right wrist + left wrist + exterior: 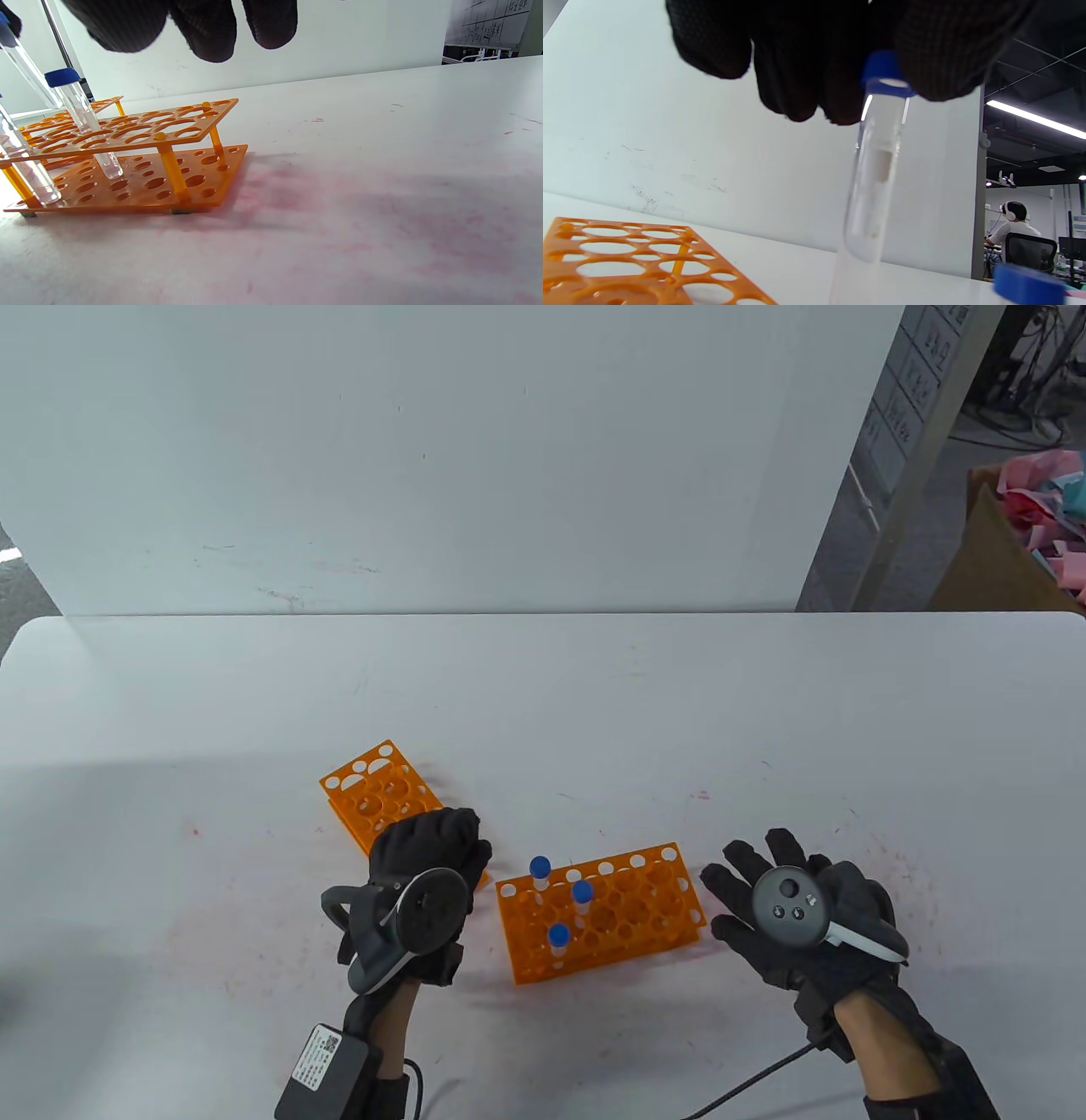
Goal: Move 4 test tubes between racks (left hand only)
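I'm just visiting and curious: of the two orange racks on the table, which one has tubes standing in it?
The right rack, between the two hands, holds three blue-capped tubes. The left rack, partly under the left hand, shows only empty holes.

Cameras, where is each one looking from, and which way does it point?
Table view: high up, looking down at the table, two orange racks, both hands.
Left wrist view: under the left hand, looking out across the table toward the white wall; fingers grip a blue-capped tube.
Right wrist view: low by the right hand, looking sideways across the table at the near rack.
Shared: every view shows an orange rack.
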Demonstrator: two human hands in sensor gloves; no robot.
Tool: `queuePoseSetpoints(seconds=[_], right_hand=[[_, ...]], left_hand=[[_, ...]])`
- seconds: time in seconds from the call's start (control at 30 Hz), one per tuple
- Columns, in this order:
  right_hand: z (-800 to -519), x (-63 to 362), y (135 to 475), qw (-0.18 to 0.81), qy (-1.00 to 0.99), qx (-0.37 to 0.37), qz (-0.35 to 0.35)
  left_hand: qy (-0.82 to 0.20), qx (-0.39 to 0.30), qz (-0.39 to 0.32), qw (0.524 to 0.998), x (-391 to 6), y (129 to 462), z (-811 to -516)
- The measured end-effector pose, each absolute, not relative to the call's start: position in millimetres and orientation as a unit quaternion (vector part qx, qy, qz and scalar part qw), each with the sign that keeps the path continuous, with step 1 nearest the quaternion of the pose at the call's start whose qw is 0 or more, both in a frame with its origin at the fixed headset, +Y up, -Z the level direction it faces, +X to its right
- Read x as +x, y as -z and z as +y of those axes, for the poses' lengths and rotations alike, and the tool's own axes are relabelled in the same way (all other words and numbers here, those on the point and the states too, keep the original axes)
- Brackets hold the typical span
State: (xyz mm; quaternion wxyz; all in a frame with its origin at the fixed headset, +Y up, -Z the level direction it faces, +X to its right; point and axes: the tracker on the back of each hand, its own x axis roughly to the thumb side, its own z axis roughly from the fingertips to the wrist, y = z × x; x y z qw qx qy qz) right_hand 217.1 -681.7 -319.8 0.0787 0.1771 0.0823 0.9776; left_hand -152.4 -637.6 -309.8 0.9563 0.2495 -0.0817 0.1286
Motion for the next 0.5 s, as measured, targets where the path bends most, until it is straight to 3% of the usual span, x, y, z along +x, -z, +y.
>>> queuePoseSetpoints(seconds=[0.5], right_hand=[[-683, 217, 320, 0.087, -0.977, 0.181, 0.073]], left_hand=[[-0.131, 0.192, -0.187, 0.955, -131, 301, -642]])
